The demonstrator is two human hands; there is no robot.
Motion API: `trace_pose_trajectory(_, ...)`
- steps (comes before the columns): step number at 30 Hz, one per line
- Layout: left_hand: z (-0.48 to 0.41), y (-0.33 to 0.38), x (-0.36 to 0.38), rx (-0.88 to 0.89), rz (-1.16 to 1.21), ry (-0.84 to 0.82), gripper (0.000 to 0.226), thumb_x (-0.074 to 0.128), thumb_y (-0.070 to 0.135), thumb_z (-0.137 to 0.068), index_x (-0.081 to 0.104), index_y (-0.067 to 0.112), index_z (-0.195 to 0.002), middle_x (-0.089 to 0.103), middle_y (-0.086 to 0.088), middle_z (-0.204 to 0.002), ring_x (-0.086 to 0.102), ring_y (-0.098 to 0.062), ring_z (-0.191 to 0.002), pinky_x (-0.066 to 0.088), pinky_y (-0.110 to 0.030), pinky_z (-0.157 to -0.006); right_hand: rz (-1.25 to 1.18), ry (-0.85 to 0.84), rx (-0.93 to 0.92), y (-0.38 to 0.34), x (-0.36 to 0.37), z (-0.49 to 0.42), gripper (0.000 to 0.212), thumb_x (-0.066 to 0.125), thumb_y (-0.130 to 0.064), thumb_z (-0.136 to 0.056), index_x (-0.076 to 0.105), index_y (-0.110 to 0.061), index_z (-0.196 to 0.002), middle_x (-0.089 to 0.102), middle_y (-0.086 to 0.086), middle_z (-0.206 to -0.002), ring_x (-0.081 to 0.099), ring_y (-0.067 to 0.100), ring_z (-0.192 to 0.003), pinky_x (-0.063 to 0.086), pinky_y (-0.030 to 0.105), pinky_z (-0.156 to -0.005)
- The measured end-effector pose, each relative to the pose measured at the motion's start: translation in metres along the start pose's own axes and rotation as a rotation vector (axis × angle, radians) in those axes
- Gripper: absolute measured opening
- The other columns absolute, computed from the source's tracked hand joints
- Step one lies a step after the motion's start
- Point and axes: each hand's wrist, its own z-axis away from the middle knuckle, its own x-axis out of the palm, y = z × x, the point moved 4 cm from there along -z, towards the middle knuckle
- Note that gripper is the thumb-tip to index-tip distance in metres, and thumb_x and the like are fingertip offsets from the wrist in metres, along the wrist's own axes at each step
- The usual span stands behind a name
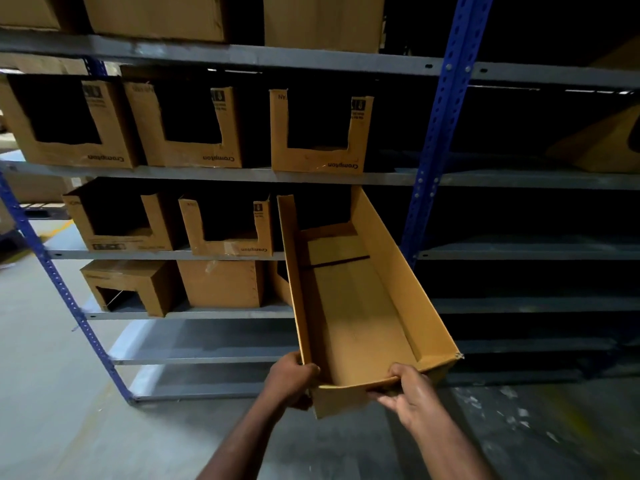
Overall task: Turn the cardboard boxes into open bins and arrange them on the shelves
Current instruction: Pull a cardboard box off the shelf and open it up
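Observation:
I hold a long open cardboard bin in front of the shelf rack, its far end reaching into the shelf level beside two other bins. My left hand grips its near left corner, thumb over the rim. My right hand grips the near front edge, thumb on top and fingers beneath. Cut-front bins stand on the shelves: three on the upper level, two on the level below, and more boxes lower down.
A blue upright post stands just right of the held bin, another blue post at the left. Closed cartons sit on the top shelf. The right bay's grey shelves are dark, with one box at far right. Concrete floor lies below.

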Motion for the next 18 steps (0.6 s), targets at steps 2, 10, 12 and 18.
trace_pose_trajectory(2,0.000,0.005,0.004,0.032,-0.109,-0.006,0.026,0.057,0.028,-0.098,0.052,0.018,-0.122,0.064,-0.003,-0.103,0.068,-0.018,-0.086,0.060,-0.028,-0.067,0.008,0.008,0.001,0.001,-0.017,0.006,0.013,0.043,0.012,-0.088,0.050,0.001,-0.084,0.054,0.021,-0.087,0.056,0.038,-0.080,0.057,0.048,-0.047)
trace_pose_trajectory(10,-0.022,0.040,-0.002,0.125,0.090,0.073,0.032,0.059,0.024,-0.092,0.050,0.025,-0.122,0.065,-0.004,-0.109,0.070,-0.022,-0.090,0.061,-0.033,-0.063,0.157,0.076,0.017,-0.015,-0.116,0.044,0.017,0.043,0.011,-0.085,0.053,-0.003,-0.085,0.059,0.015,-0.084,0.054,0.035,-0.076,0.049,0.042,-0.063)
trace_pose_trajectory(12,-0.035,0.045,-0.022,0.135,0.174,0.127,0.037,0.062,0.024,-0.087,0.052,0.022,-0.123,0.067,-0.008,-0.107,0.072,-0.025,-0.088,0.062,-0.035,-0.061,0.202,0.098,0.021,-0.032,-0.150,0.052,0.021,0.053,0.006,-0.070,0.052,-0.003,-0.090,0.059,0.015,-0.085,0.054,0.035,-0.080,0.048,0.041,-0.068)
trace_pose_trajectory(18,-0.046,0.061,-0.109,0.181,0.275,0.387,0.055,0.071,0.013,-0.085,0.046,0.017,-0.134,0.065,-0.014,-0.114,0.073,-0.028,-0.085,0.062,-0.038,-0.064,0.456,0.138,-0.082,-0.106,-0.231,0.062,0.047,0.058,-0.006,-0.041,0.053,0.002,-0.087,0.061,0.017,-0.069,0.061,0.033,-0.062,0.046,0.030,-0.051)
